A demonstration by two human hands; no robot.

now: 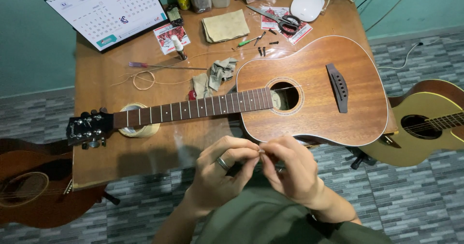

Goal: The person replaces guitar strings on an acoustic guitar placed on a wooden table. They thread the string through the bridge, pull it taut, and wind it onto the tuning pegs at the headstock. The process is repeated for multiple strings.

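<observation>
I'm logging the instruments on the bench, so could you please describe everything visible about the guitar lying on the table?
The acoustic guitar lies face up across the wooden table, headstock to the left, body to the right. Its top looks like reddish-brown wood with pale edge binding, a round soundhole and a dark bridge. No strings show along the dark, fretted neck. The neck rests over a roll of tape; the body overhangs the table's near edge. Neither hand touches it.
</observation>
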